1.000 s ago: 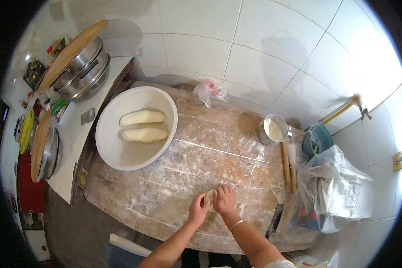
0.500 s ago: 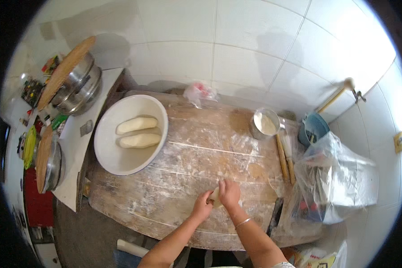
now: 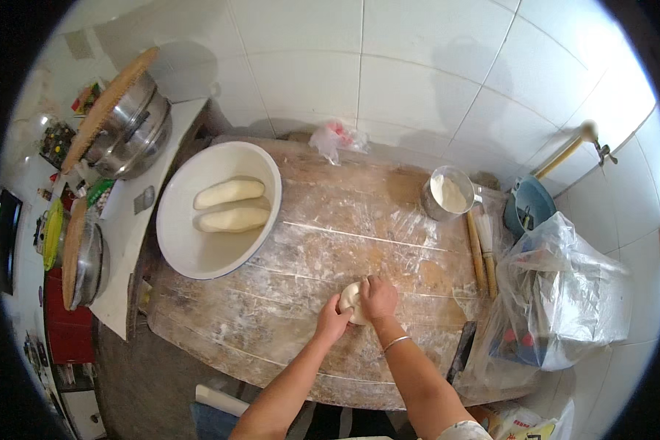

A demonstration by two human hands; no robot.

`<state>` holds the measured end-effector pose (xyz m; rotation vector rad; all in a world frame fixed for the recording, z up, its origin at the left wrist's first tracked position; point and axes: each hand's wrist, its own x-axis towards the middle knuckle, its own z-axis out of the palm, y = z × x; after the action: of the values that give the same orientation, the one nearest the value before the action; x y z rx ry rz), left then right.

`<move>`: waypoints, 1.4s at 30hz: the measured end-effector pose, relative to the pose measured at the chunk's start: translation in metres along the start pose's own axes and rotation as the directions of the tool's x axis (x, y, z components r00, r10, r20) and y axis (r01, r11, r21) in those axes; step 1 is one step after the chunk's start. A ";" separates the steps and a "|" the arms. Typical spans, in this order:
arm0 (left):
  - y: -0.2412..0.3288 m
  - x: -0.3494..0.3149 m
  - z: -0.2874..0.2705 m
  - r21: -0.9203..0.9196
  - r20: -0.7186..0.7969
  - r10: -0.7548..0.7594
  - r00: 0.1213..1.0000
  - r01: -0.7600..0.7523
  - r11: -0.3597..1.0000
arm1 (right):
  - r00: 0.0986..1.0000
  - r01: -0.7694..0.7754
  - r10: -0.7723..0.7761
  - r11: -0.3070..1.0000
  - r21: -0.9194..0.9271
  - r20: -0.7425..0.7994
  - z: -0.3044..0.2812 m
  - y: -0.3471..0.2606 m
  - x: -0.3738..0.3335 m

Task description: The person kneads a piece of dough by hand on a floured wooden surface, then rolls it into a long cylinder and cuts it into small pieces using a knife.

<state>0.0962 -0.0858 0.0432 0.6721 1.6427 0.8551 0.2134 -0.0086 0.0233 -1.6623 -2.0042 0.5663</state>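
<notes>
A pale, roundish piece of dough (image 3: 353, 301) lies on the floured wooden board (image 3: 308, 253), between my two hands near the board's front. My left hand (image 3: 333, 321) holds its left edge, fingers bent around it and partly hidden. Curled over the right side, my right hand (image 3: 379, 297) presses into the dough with its fingers. At the left of the board stands a white enamel basin (image 3: 170, 246). Inside it, two long rolls of dough, the upper roll (image 3: 229, 193) and the lower roll (image 3: 233, 219), lie side by side.
Far right on the board is a metal cup of flour (image 3: 447, 194), with rolling pins (image 3: 478, 257) beside it. A blue pail (image 3: 529, 207) and a plastic-covered box (image 3: 565, 301) stand to the right. Steel pots (image 3: 136, 139) fill the left counter. A plastic bag (image 3: 337, 141) lies by the wall.
More of the dough shows between my hands, and it looks rounder and flatter. My right fingers are now bent over its top. The whole view has shifted slightly.
</notes>
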 end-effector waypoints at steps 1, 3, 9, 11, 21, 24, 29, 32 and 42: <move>-0.005 -0.001 -0.001 0.088 -0.020 0.086 0.996 -0.084 0.993 | 0.986 -0.145 0.129 0.978 0.153 0.108 -0.010 -0.001 0.006; -0.018 -0.015 0.001 0.261 -0.018 0.211 0.977 -0.199 0.945 | 0.851 -0.486 0.341 0.798 0.357 0.398 -0.032 -0.003 0.006; -0.055 -0.083 -0.008 0.341 0.118 0.199 0.973 -0.228 0.912 | 0.953 0.301 -0.301 0.954 0.000 -0.022 -0.030 0.008 -0.093; -0.057 -0.079 -0.014 0.333 0.081 0.253 0.964 -0.265 0.905 | 0.943 0.320 -0.317 0.947 0.010 -0.100 -0.020 0.011 -0.088; -0.021 -0.033 0.045 0.483 -0.085 0.539 0.838 -0.439 0.758 | 0.970 -0.180 0.111 0.927 0.330 0.217 -0.023 0.016 -0.053; -0.014 -0.062 0.049 0.607 0.075 0.539 0.839 -0.467 0.643 | 0.946 -0.321 0.251 0.633 0.705 0.205 -0.029 0.037 -0.089; -0.061 -0.079 0.084 0.806 0.092 0.709 0.699 -0.470 0.359 | 0.990 0.056 -0.107 0.905 0.421 0.097 -0.046 0.054 -0.127; -0.071 -0.050 0.078 0.829 0.213 0.675 0.706 -0.496 0.257 | 0.981 -0.020 -0.001 0.994 0.109 0.196 -0.053 0.057 -0.119; 0.011 0.038 0.080 0.937 0.191 0.429 0.883 -0.294 0.189 | 0.991 -0.114 0.102 0.981 0.159 0.084 -0.044 0.079 -0.016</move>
<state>0.1653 -0.0340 0.0204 1.9979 2.0691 0.0388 0.3040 -0.0098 0.0104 -1.6790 -1.8720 0.8217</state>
